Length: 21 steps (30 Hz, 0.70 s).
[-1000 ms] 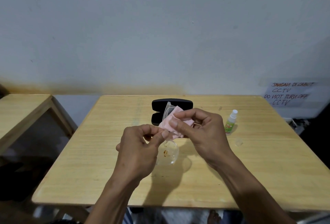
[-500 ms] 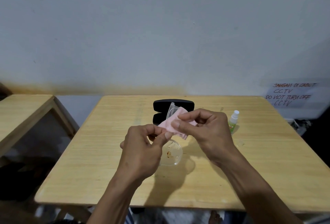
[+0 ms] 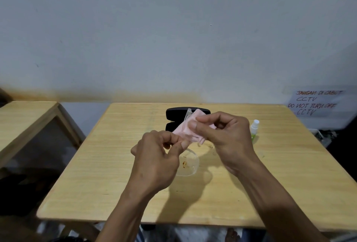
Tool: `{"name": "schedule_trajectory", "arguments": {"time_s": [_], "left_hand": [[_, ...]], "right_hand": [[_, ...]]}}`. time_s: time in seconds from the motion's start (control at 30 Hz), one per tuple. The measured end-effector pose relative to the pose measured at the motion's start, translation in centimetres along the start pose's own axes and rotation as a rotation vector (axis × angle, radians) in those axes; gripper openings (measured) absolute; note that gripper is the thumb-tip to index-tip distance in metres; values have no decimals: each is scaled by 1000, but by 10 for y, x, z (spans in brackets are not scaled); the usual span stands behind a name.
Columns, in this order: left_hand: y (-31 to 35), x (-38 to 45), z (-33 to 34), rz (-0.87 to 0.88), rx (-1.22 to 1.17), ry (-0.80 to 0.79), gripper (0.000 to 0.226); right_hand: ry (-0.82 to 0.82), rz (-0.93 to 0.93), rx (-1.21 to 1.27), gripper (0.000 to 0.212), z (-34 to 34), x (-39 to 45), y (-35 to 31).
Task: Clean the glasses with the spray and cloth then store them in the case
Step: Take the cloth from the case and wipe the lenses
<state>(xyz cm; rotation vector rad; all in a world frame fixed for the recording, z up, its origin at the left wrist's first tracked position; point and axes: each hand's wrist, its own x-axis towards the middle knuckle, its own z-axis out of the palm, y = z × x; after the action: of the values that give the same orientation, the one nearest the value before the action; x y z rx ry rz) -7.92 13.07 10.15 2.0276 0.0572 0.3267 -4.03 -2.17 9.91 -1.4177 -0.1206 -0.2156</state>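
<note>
A person's left hand [image 3: 156, 162] pinches the clear glasses [image 3: 187, 164] above the wooden table [image 3: 96, 174], apparently steadying them while the right hand [image 3: 226, 137] pinches a pink cloth [image 3: 185, 130] around one lens to wipe it. Behind the glasses lies the open black case [image 3: 173, 114]; the spray bottle [image 3: 254, 129] stands to their right. A wall notice [image 3: 314, 102] reads "JANGAN DI CABUT CCTV / DO NOT TURN OFF CCTV."
</note>
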Motion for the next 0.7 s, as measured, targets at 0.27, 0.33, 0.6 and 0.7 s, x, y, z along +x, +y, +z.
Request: {"name": "schedule_trajectory", "arguments": {"time_s": [0.27,0.33,0.6,0.7], "left_hand": [[1,2,4,-9,4,16,14],[1,1,4,3,14,4,15],[2,0,5,-10,12,9,16],[2,-1,5,-16,25,1,19]], "right_hand": [[24,6,35,15,9,-8,6],[53,6,53,15,8,-4,5],[67,-30,33,12,14,-7,7],[62,-35,8,13,11,-6,7]]}}
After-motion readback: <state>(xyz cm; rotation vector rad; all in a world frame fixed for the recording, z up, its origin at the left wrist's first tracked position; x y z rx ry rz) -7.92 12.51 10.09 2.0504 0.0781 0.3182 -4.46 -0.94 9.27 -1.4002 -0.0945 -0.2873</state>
